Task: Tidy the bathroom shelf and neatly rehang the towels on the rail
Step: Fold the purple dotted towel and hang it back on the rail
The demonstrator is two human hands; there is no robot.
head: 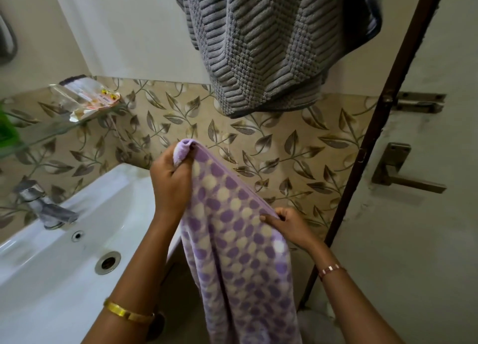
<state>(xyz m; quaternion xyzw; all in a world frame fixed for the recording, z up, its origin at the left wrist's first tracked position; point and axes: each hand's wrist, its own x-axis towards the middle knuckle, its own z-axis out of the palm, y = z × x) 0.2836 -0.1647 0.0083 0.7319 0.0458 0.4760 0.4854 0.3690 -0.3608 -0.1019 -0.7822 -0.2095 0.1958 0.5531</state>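
A purple towel with pale dots (240, 245) hangs between my two hands in front of the leaf-patterned wall. My left hand (170, 180) grips its top corner, bunched in the fist. My right hand (287, 223) pinches the same top edge lower and to the right. The rest of the towel drops out of view below. A grey ribbed towel (261, 46) hangs above, its top hidden by the frame, so the rail is not in view. A glass shelf (46, 134) on the left wall holds a clear plastic packet (85, 100).
A white washbasin (59, 255) with a chrome tap (44, 204) sits at lower left. A green object (7, 126) rests at the shelf's left end. A brown door frame (375, 142) and a door with a lever handle (403, 173) stand at right.
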